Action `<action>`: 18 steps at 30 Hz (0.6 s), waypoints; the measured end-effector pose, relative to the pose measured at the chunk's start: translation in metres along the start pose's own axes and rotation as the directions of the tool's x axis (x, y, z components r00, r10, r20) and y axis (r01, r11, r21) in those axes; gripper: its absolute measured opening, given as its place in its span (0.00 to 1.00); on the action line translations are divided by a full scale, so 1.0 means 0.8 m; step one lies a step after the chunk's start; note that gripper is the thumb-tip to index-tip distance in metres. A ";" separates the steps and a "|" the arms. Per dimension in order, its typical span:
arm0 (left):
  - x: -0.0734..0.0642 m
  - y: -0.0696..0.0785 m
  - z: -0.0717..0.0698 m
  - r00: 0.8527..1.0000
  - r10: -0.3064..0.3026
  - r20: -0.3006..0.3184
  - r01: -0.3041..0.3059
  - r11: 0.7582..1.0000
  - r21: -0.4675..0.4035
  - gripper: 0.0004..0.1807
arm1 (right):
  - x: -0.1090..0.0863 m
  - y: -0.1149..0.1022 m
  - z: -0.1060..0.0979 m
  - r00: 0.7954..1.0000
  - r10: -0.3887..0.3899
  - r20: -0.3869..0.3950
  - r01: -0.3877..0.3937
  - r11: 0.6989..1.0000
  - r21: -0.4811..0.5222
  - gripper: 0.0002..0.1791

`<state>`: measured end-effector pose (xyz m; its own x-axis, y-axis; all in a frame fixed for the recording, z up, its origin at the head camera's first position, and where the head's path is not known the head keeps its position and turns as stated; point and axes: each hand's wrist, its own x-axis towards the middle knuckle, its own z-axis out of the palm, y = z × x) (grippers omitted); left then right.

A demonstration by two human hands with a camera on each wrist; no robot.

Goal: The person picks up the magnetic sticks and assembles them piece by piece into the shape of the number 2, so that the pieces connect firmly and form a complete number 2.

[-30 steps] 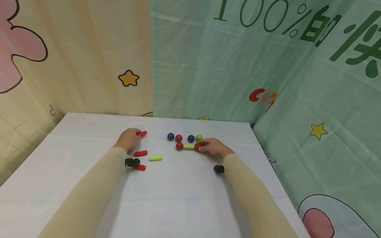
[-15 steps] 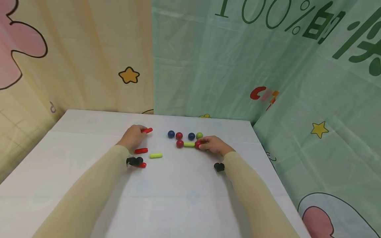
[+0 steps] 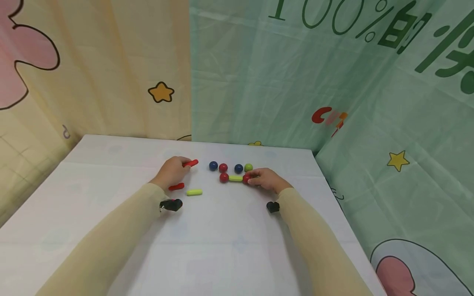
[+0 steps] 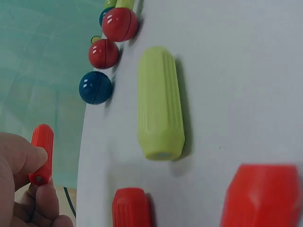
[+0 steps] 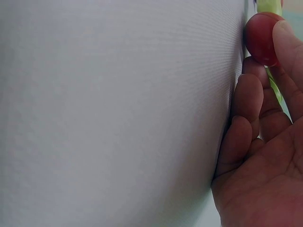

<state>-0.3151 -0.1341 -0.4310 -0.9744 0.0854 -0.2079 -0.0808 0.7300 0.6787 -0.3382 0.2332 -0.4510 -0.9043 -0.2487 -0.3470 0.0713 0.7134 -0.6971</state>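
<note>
My left hand [image 3: 172,172] pinches a red ribbed rod [image 4: 43,150] between thumb and fingers, above the white table. At the right, my right hand [image 3: 267,180] holds a red ball [image 5: 262,39] between thumb and fingers. That ball sits at one end of a light green rod [image 3: 235,178], and another red ball [image 3: 224,177] is at its other end. Just behind lie a blue ball [image 3: 213,166], a red ball [image 3: 223,167], a second blue ball [image 3: 238,168] and a green ball [image 3: 248,167].
A loose light green rod [image 4: 161,104] lies on the white table [image 3: 222,263]. Near the left wrist are a red rod [image 4: 131,208] and another red rod [image 4: 262,198] on the tabletop. Printed curtains [image 3: 252,82] hang behind the table's far edge.
My left hand has moved to the right with the red rod, toward the balls. The right hand stays on its red ball.
</note>
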 end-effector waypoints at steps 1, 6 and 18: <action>-0.002 0.002 0.002 1.000 0.007 0.001 -0.007 1.000 -0.004 0.26 | 0.000 0.000 0.000 1.000 -0.002 -0.001 0.002 1.000 -0.005 0.25; -0.012 0.016 0.015 0.999 0.045 -0.001 -0.045 0.999 -0.023 0.25 | -0.001 -0.001 0.001 1.000 -0.007 -0.005 0.007 1.000 -0.017 0.25; -0.029 0.051 0.057 0.991 0.129 0.029 -0.128 0.991 -0.026 0.23 | 0.000 0.000 0.002 1.000 0.003 -0.010 -0.003 1.000 -0.009 0.25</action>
<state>-0.2864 -0.0754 -0.4303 -0.9701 0.1986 -0.1392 0.0392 0.6949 0.7181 -0.3372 0.2325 -0.4520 -0.9081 -0.2401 -0.3432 0.0703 0.7203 -0.6900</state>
